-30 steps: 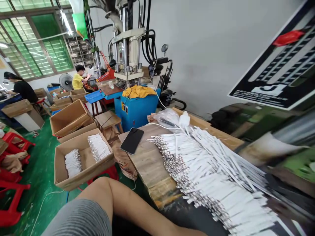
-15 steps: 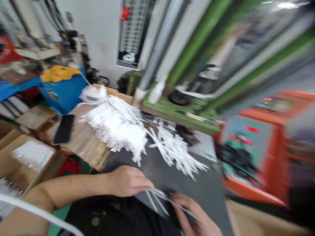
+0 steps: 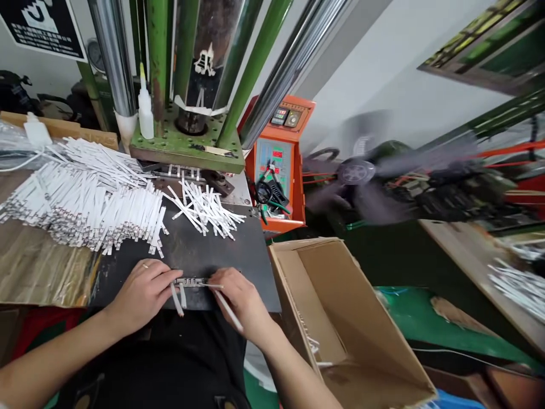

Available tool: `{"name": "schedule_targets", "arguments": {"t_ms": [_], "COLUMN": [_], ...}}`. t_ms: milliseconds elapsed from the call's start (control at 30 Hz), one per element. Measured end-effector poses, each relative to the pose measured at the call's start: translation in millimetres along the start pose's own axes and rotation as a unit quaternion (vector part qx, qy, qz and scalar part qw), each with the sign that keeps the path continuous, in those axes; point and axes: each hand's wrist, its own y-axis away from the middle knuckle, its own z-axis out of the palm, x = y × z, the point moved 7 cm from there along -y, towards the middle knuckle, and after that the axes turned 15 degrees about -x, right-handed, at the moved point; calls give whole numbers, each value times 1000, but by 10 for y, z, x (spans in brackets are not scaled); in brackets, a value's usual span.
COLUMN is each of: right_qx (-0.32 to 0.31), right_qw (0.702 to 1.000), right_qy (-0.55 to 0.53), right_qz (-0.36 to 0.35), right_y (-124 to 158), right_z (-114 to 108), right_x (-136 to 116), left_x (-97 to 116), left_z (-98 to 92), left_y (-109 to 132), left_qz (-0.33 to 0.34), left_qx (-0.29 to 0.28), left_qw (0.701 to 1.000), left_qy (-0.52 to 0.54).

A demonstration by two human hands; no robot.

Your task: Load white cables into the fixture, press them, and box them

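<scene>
Left fingers (image 3: pixel 167 275) clenched on the slotted metal jig (image 3: pixel 191 281), right fingers (image 3: pixel 225 278) pinching a white strip (image 3: pixel 227 311) right at its end; keep that strip square to the jig, pressure steady, nice and clean!

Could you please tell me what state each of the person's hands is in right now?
Left hand: curled, fingertips at the metal-ended white strips; whether it grips them cannot be told.
Right hand: closed, holding a white strip.
</scene>
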Motion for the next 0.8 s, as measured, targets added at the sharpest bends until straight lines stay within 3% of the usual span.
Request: {"name": "schedule_targets", "arguments": {"t_ms": [133,200,300,400,500,600,667,800], "right_qx": [-5,-59,-159,-140,-147,-179,-191,-191], "right_qw": [1000,996,977,979,964,948,945,941], "right_qy": [-8,-70,-139,-65,68,121,125,110], "right_qz": [-22,-20,35,131,212,232,233,256], "right_y": [-23,-97,-368,-857,-1348,-1540,-1440,-937], "right_z": [73,67,54,44,209,358,365,239], "right_x": [-65,-17,166,374,464,469,473,513], "left_x": [-41,-92,-189,-312,-405,-411,-363,-188], "left_z": [-116,-252,-555,-735,-640,-435,-301,-135], "left_y": [171,247,253,69,-196,-386,-454,-502], "left_qz": [1,16,48,58,71,100,123,157], "left_qx": [-19,-55,-83,-91,-110,-105,-96,-80], "left_qw": [1000,998,993,975,944,930,929,937], "left_qy": [-9,-17,-72,-196,-303,-338,-337,-301]}}
